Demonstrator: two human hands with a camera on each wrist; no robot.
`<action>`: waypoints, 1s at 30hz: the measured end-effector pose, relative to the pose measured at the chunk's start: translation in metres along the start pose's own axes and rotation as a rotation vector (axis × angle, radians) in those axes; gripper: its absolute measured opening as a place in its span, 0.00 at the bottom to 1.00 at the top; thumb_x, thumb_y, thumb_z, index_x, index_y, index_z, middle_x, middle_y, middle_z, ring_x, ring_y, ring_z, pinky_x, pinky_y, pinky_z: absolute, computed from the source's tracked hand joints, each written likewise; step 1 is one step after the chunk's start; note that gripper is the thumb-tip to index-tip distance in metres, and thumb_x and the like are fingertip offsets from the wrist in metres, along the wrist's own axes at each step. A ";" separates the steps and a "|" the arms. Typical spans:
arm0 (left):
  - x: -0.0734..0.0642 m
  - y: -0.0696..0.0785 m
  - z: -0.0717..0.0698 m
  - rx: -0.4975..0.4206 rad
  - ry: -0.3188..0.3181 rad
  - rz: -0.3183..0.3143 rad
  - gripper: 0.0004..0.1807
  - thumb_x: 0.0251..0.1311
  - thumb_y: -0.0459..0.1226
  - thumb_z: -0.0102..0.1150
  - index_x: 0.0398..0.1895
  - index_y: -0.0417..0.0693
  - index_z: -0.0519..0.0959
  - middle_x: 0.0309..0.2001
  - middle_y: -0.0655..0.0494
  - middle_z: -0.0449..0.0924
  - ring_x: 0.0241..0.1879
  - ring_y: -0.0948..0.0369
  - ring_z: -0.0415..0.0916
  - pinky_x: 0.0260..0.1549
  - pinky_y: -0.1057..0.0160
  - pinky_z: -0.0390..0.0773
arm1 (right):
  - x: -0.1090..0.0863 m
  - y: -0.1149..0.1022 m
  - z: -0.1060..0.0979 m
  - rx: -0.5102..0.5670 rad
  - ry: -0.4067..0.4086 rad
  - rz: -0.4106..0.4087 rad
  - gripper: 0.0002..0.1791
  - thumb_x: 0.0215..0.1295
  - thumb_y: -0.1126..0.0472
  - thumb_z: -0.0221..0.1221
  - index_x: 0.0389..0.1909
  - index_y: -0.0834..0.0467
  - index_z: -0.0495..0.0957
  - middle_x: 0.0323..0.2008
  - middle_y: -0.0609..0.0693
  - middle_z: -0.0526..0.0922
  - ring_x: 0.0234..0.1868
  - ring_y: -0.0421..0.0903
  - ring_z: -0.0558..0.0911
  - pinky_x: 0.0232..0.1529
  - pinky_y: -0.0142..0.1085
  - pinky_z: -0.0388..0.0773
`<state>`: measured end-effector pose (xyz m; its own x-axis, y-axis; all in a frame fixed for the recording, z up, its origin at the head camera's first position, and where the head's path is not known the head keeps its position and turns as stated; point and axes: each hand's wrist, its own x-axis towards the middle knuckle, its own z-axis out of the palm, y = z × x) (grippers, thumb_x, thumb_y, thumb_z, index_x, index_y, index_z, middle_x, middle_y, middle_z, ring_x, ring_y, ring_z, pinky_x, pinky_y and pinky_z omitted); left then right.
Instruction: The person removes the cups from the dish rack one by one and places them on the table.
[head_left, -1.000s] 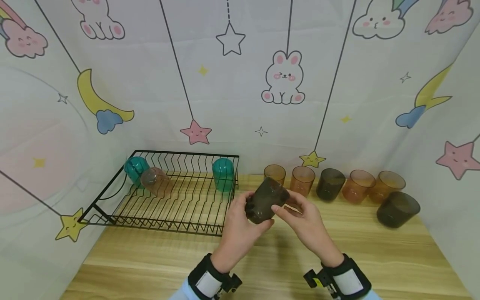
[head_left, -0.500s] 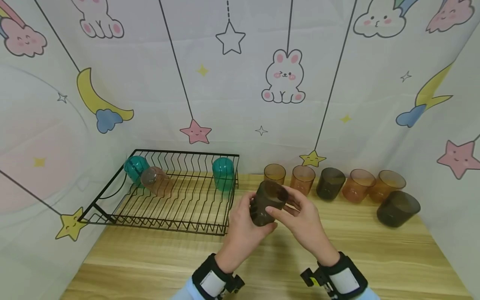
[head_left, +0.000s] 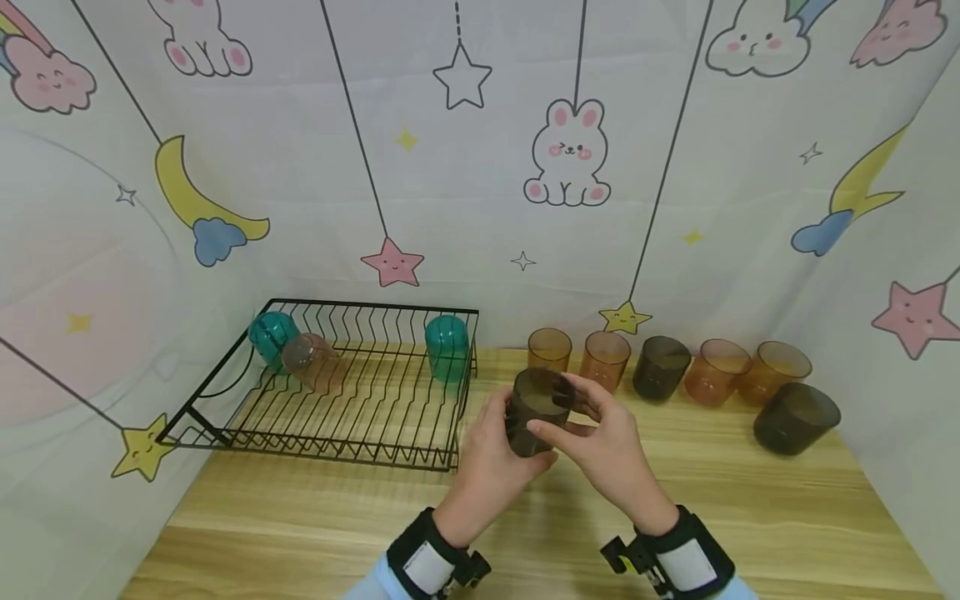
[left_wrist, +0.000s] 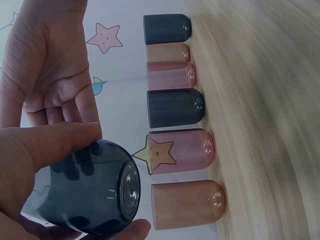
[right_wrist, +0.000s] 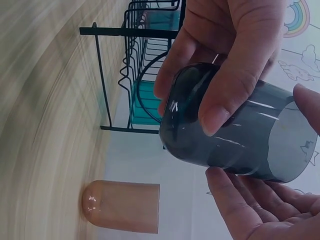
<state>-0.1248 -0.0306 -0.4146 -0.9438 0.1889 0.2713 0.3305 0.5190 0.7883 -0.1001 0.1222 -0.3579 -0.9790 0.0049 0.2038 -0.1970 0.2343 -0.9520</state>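
A dark grey see-through tumbler is held above the wooden table, rim up and slightly tilted. My left hand grips its lower part from the left, its thumb near the base. From the right, my right hand holds the tumbler by its upper side, thumb in front and fingers at the rim. In the left wrist view the rounded base of the tumbler faces right. In the right wrist view, fingers from both hands lie against the tumbler.
A black wire dish rack stands at the left, with two teal cups, including one teal cup, and a pinkish cup. Along the back right stand amber, pink and dark tumblers, among them an amber tumbler and a dark tumbler.
The dark tumbler has turned from tilted rightward to nearly upright between my hands and moved slightly down. Both hands keep hold of it. The rack and other tumblers have not moved.
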 end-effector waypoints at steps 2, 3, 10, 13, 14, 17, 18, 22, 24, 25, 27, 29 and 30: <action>0.000 0.000 0.000 0.002 -0.005 -0.004 0.46 0.38 0.45 0.74 0.63 0.52 0.60 0.52 0.59 0.69 0.50 0.61 0.69 0.44 0.57 0.72 | -0.001 0.001 0.000 -0.004 0.000 -0.002 0.38 0.47 0.53 0.71 0.59 0.59 0.68 0.53 0.56 0.73 0.53 0.52 0.73 0.44 0.38 0.75; -0.001 0.000 0.000 0.002 -0.007 -0.006 0.46 0.38 0.45 0.74 0.63 0.52 0.60 0.52 0.59 0.69 0.50 0.61 0.69 0.45 0.57 0.72 | -0.001 0.001 0.000 -0.007 0.000 -0.002 0.38 0.47 0.53 0.71 0.59 0.59 0.68 0.53 0.56 0.73 0.53 0.52 0.73 0.45 0.39 0.75; -0.001 0.000 -0.001 -0.001 -0.019 0.000 0.46 0.39 0.46 0.74 0.63 0.53 0.60 0.52 0.60 0.68 0.50 0.62 0.68 0.46 0.59 0.72 | -0.001 0.002 -0.001 -0.049 0.005 -0.037 0.37 0.48 0.54 0.70 0.60 0.60 0.68 0.53 0.57 0.73 0.52 0.53 0.73 0.45 0.42 0.75; -0.001 0.000 -0.002 -0.001 -0.025 0.003 0.46 0.39 0.45 0.74 0.64 0.54 0.60 0.54 0.60 0.68 0.51 0.62 0.68 0.46 0.59 0.71 | -0.001 0.003 -0.002 -0.044 0.021 -0.025 0.37 0.46 0.55 0.71 0.59 0.59 0.69 0.52 0.55 0.74 0.52 0.52 0.74 0.45 0.43 0.75; -0.001 0.000 -0.002 0.002 -0.026 0.003 0.47 0.39 0.45 0.74 0.64 0.53 0.60 0.55 0.58 0.68 0.51 0.61 0.68 0.46 0.58 0.71 | 0.000 0.005 -0.003 -0.039 0.027 -0.019 0.37 0.46 0.55 0.71 0.58 0.58 0.69 0.52 0.54 0.74 0.52 0.51 0.74 0.45 0.43 0.75; -0.002 0.000 -0.003 0.000 -0.031 -0.004 0.48 0.39 0.45 0.74 0.65 0.52 0.59 0.57 0.54 0.67 0.53 0.56 0.67 0.47 0.57 0.71 | 0.003 0.018 -0.008 -0.038 0.044 -0.016 0.38 0.44 0.53 0.72 0.59 0.55 0.69 0.53 0.51 0.74 0.52 0.48 0.73 0.45 0.41 0.75; -0.002 0.000 -0.003 -0.001 -0.032 -0.008 0.48 0.39 0.45 0.74 0.65 0.51 0.59 0.58 0.53 0.67 0.54 0.55 0.67 0.47 0.57 0.71 | 0.004 0.024 -0.010 -0.048 0.052 -0.019 0.39 0.44 0.51 0.72 0.59 0.53 0.68 0.53 0.50 0.73 0.52 0.47 0.73 0.45 0.41 0.75; -0.003 -0.001 -0.006 0.006 -0.042 -0.012 0.46 0.42 0.46 0.73 0.66 0.50 0.60 0.59 0.52 0.66 0.55 0.54 0.66 0.47 0.57 0.71 | 0.008 0.042 -0.021 -0.097 0.095 -0.044 0.40 0.43 0.46 0.71 0.60 0.48 0.68 0.54 0.45 0.73 0.52 0.43 0.73 0.44 0.38 0.75; -0.004 -0.001 -0.007 0.025 -0.047 -0.005 0.44 0.44 0.47 0.71 0.65 0.51 0.61 0.59 0.54 0.66 0.56 0.56 0.65 0.47 0.56 0.71 | 0.008 0.047 -0.028 -0.123 0.124 -0.059 0.41 0.43 0.45 0.71 0.60 0.48 0.68 0.54 0.45 0.73 0.52 0.42 0.73 0.43 0.37 0.75; -0.004 -0.002 -0.008 0.035 -0.049 0.001 0.42 0.45 0.47 0.71 0.64 0.51 0.62 0.59 0.55 0.66 0.56 0.57 0.65 0.48 0.56 0.70 | 0.008 0.049 -0.031 -0.134 0.136 -0.064 0.41 0.43 0.45 0.71 0.61 0.48 0.67 0.54 0.44 0.73 0.52 0.42 0.73 0.43 0.37 0.75; -0.005 -0.003 -0.009 0.059 -0.053 0.022 0.39 0.47 0.49 0.69 0.63 0.52 0.65 0.59 0.57 0.67 0.57 0.58 0.64 0.49 0.55 0.69 | 0.008 0.053 -0.040 -0.166 0.161 -0.065 0.42 0.43 0.45 0.71 0.62 0.49 0.66 0.55 0.45 0.72 0.52 0.42 0.73 0.43 0.36 0.75; -0.005 -0.004 -0.011 0.085 -0.056 0.040 0.35 0.50 0.50 0.67 0.62 0.52 0.67 0.58 0.58 0.67 0.57 0.59 0.64 0.51 0.56 0.69 | 0.007 0.057 -0.049 -0.190 0.189 -0.059 0.43 0.44 0.45 0.70 0.63 0.51 0.65 0.56 0.45 0.71 0.53 0.43 0.73 0.43 0.35 0.75; -0.005 -0.004 -0.011 0.097 -0.057 0.050 0.34 0.50 0.49 0.67 0.61 0.52 0.68 0.58 0.59 0.68 0.57 0.60 0.64 0.51 0.56 0.68 | 0.007 0.059 -0.055 -0.205 0.204 -0.053 0.43 0.45 0.45 0.70 0.64 0.52 0.65 0.56 0.46 0.71 0.53 0.43 0.73 0.43 0.35 0.75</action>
<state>-0.1215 -0.0433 -0.4129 -0.9251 0.2623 0.2745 0.3787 0.5853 0.7170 -0.1155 0.1890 -0.4000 -0.9327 0.1778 0.3137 -0.2127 0.4312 -0.8768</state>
